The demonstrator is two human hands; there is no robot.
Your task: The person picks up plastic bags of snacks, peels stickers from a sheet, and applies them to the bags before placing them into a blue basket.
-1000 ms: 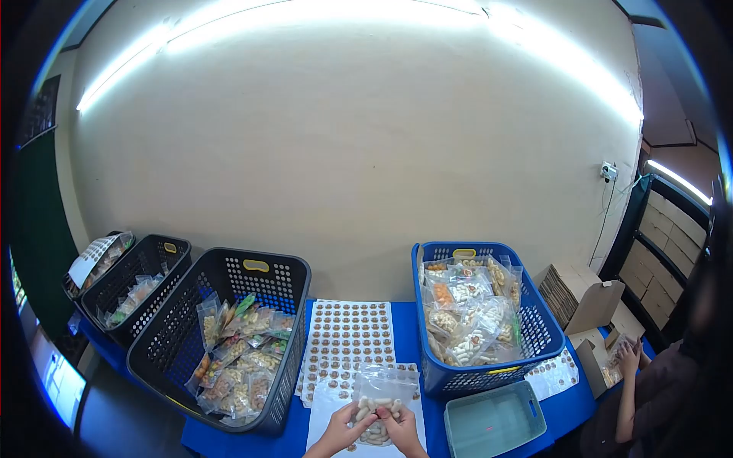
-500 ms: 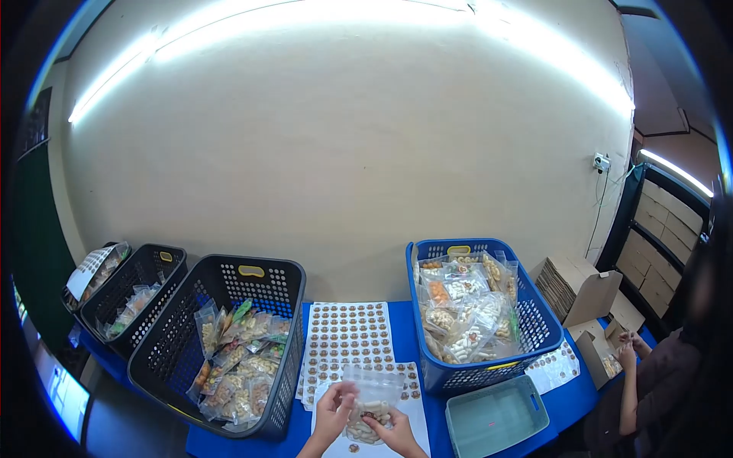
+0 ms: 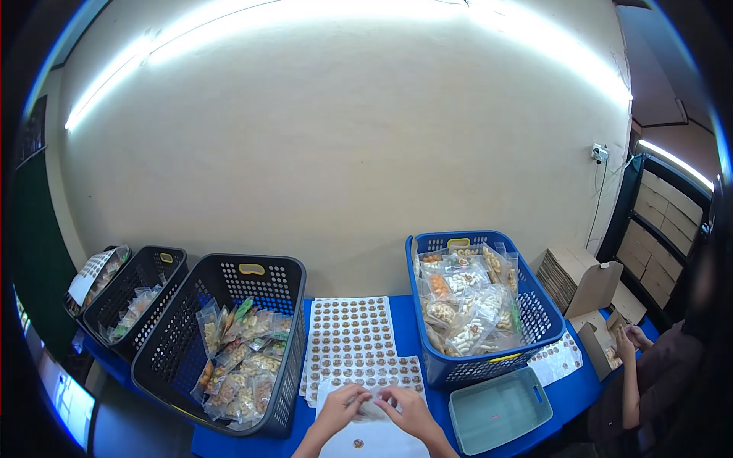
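Observation:
My left hand (image 3: pixel 342 409) and my right hand (image 3: pixel 407 410) meet low in the middle of the view. Between them is a clear plastic snack bag (image 3: pixel 371 411), pinched by the fingers of both hands. Much of the bag is hidden, and its contents hardly show now. Under and behind the hands lie white sheets of round stickers (image 3: pixel 351 328), with a largely peeled sheet (image 3: pixel 374 443) nearest to me.
A black basket (image 3: pixel 284 366) of filled bags stands left, with smaller dark baskets (image 3: pixel 172 267) beyond. To the right are a blue basket (image 3: pixel 450 374) of bags, a green tray (image 3: pixel 500 412), more stickers (image 3: pixel 557 360), cardboard boxes (image 3: pixel 592 290) and another person (image 3: pixel 649 382) handling a box.
My right hand has moved up and right, from the bag's front to its upper part. The bag was upright with white pieces showing; now it is lower and mostly covered.

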